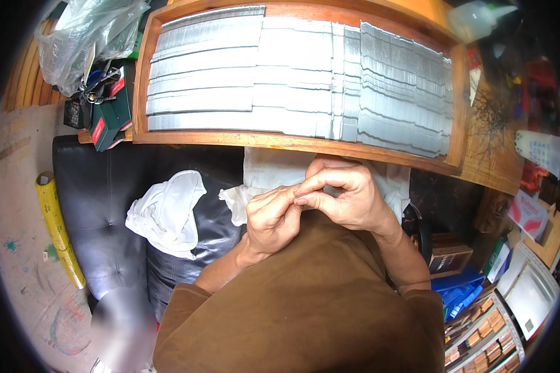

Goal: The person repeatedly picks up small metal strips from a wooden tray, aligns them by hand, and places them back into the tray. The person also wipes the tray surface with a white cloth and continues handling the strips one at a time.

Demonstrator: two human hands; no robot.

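Note:
My left hand [272,217] and my right hand [348,196] meet in front of my chest, just below the near edge of a wooden tray. Both are closed, with thumb and index fingertips pinched together where they touch. Whatever lies between the fingertips is too small or too hidden to make out. The wooden tray [230,138] holds several overlapping rows of thin silvery-grey metal strips [295,78]. Under the hands, a white cloth [264,168] hangs below the tray's edge.
A crumpled white cloth [171,211] lies on the black padded seat [99,186] at left. Beyond it a yellow roll [57,230] rests on the floor. Dark green boxes [115,102] and a plastic bag [90,43] flank the tray; a squeeze bottle [479,18] stands far right.

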